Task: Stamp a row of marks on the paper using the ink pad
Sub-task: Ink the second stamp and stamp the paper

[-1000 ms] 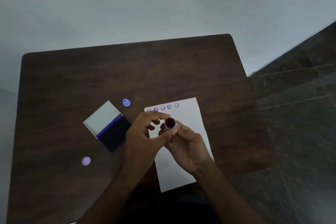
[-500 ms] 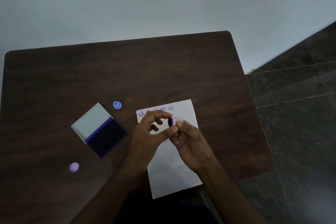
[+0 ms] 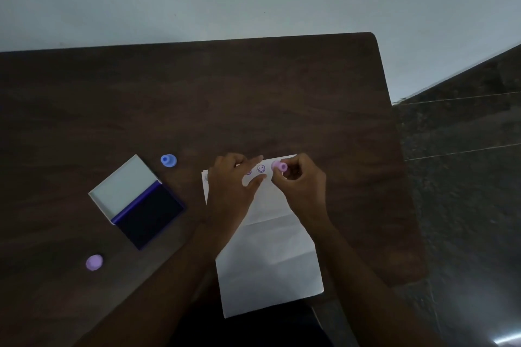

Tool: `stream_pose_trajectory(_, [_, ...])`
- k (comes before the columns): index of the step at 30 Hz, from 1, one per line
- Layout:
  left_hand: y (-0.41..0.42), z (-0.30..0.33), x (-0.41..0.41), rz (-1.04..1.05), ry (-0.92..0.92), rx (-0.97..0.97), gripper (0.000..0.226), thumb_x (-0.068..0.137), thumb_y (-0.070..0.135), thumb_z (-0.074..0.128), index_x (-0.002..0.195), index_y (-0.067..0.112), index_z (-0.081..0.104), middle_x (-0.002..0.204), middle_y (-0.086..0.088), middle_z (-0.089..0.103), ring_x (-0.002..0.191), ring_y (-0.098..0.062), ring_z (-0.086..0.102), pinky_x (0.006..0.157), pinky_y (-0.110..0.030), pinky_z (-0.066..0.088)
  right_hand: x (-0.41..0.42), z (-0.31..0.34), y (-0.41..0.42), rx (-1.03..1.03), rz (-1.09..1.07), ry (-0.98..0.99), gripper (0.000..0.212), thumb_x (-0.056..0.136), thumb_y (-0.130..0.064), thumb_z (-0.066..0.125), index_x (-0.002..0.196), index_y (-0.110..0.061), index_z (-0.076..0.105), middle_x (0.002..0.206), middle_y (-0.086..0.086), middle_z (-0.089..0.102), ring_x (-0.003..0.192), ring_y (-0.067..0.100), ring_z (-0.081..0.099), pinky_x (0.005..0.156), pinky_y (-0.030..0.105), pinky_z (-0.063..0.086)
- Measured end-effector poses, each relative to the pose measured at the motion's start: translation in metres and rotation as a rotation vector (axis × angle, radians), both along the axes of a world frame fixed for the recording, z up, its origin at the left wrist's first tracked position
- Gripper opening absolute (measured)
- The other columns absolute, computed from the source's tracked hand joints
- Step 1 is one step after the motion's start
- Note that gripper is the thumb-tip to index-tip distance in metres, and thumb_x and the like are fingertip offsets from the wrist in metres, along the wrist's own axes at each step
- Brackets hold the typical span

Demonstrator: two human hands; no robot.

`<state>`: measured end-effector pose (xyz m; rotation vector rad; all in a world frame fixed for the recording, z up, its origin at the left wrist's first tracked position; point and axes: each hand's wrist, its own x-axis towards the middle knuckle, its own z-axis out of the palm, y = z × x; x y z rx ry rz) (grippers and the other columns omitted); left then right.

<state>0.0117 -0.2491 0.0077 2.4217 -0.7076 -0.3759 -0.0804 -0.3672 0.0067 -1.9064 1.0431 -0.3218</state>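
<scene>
Now that the pink stamp is down at the right end of the smiley row on the paper, another mark looks due. Half a second ago both hands held it aloft; right hand pinches it, left hand lies flat, pinning paper. Ink pad sits open on the bench.

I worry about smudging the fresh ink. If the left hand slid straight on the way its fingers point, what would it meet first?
Probably the pink stamp held by the right hand. The left hand lies flat on the paper, fingers pointing right across a smiley mark; depth is unclear.
</scene>
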Motion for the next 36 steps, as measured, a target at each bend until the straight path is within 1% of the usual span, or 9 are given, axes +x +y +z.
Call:
stream_pose_trajectory(4, [-0.005, -0.013, 0.001, -0.026, 0.037, 0.018, 0.037, 0.075, 0.031, 0.078, 0.108, 0.017, 0.073, 0.098, -0.009, 0.071, 0.085, -0.023, 0.06, 0.073, -0.025, 0.04, 0.005, -0.011, -0.001, -0.011, 0.032, 0.021, 0.018, 0.079, -0.037, 0.071, 0.083, -0.026, 0.058, 0.077, -0.014, 0.062, 0.065, 0.0, 0.061, 0.057, 0.002, 0.045])
stream_pose_trajectory(7, [-0.006, -0.018, -0.001, 0.017, 0.051, 0.032, 0.036, 0.075, 0.035, 0.077, 0.107, 0.02, 0.073, 0.099, -0.008, 0.071, 0.086, -0.022, 0.059, 0.071, -0.027, 0.045, 0.005, -0.016, 0.0, -0.013, 0.039, 0.018, 0.018, 0.079, -0.035, 0.071, 0.081, -0.026, 0.056, 0.076, -0.014, 0.061, 0.063, -0.001, 0.06, 0.057, 0.0, 0.043])
stream_pose_trajectory(9, [-0.006, -0.018, -0.003, 0.043, 0.073, 0.036, 0.036, 0.077, 0.038, 0.075, 0.11, 0.023, 0.072, 0.101, -0.006, 0.07, 0.089, -0.021, 0.057, 0.072, -0.035, 0.051, 0.005, -0.018, 0.001, -0.014, 0.036, 0.018, 0.019, 0.079, -0.033, 0.072, 0.079, -0.026, 0.055, 0.072, -0.019, 0.058, 0.069, -0.007, 0.06, 0.056, -0.001, 0.041])
stream_pose_trajectory(11, [-0.005, -0.019, -0.004, 0.054, 0.088, 0.026, 0.037, 0.077, 0.039, 0.074, 0.11, 0.024, 0.072, 0.1, -0.005, 0.069, 0.089, -0.02, 0.056, 0.072, -0.039, 0.051, 0.004, -0.023, 0.002, -0.02, 0.036, 0.012, 0.02, 0.079, -0.031, 0.073, 0.077, -0.025, 0.055, 0.069, -0.023, 0.056, 0.074, -0.011, 0.058, 0.055, 0.0, 0.042])
stream_pose_trajectory(19, [-0.003, -0.026, -0.007, 0.076, 0.099, 0.026, 0.032, 0.076, 0.04, 0.076, 0.105, 0.027, 0.074, 0.096, -0.002, 0.069, 0.087, -0.017, 0.055, 0.072, -0.031, 0.043, 0.002, -0.03, 0.004, -0.067, 0.033, -0.002, 0.018, 0.079, -0.024, 0.073, 0.077, -0.018, 0.057, 0.068, -0.016, 0.055, 0.075, -0.011, 0.057, 0.058, 0.0, 0.041])
stream_pose_trajectory(24, [-0.005, -0.029, -0.008, 0.108, 0.112, 0.026, 0.033, 0.076, 0.044, 0.075, 0.103, 0.026, 0.075, 0.096, -0.001, 0.07, 0.087, -0.017, 0.057, 0.074, -0.033, 0.047, 0.003, -0.031, 0.004, -0.045, 0.03, 0.029, 0.017, 0.081, -0.029, 0.072, 0.079, -0.019, 0.059, 0.071, -0.014, 0.058, 0.064, -0.003, 0.059, 0.057, -0.001, 0.041])
stream_pose_trajectory(28, [-0.005, -0.031, -0.009, 0.12, 0.095, 0.01, 0.031, 0.077, 0.047, 0.074, 0.1, 0.027, 0.075, 0.093, 0.001, 0.069, 0.085, -0.013, 0.054, 0.072, -0.029, 0.041, 0.003, -0.03, 0.003, -0.055, 0.039, 0.022, 0.018, 0.081, -0.028, 0.073, 0.077, -0.017, 0.059, 0.067, -0.022, 0.053, 0.074, -0.011, 0.057, 0.056, 0.0, 0.041])
stream_pose_trajectory(31, [-0.005, -0.031, -0.009, 0.136, 0.102, -0.002, 0.032, 0.076, 0.048, 0.074, 0.098, 0.025, 0.075, 0.092, 0.001, 0.069, 0.086, -0.014, 0.054, 0.071, -0.029, 0.041, 0.003, -0.03, 0.002, -0.059, 0.05, 0.022, 0.018, 0.081, -0.027, 0.073, 0.077, -0.016, 0.059, 0.067, -0.017, 0.055, 0.074, -0.011, 0.057, 0.057, 0.0, 0.041])
stream_pose_trajectory(36, [-0.006, -0.029, -0.01, 0.085, 0.062, 0.022, 0.035, 0.075, 0.045, 0.076, 0.105, 0.029, 0.074, 0.093, -0.001, 0.069, 0.087, -0.018, 0.056, 0.072, -0.032, 0.042, 0.003, -0.029, 0.002, -0.063, 0.063, 0.014, 0.021, 0.081, -0.025, 0.072, 0.073, -0.016, 0.056, 0.065, -0.016, 0.055, 0.072, -0.008, 0.058, 0.055, 0.002, 0.041])
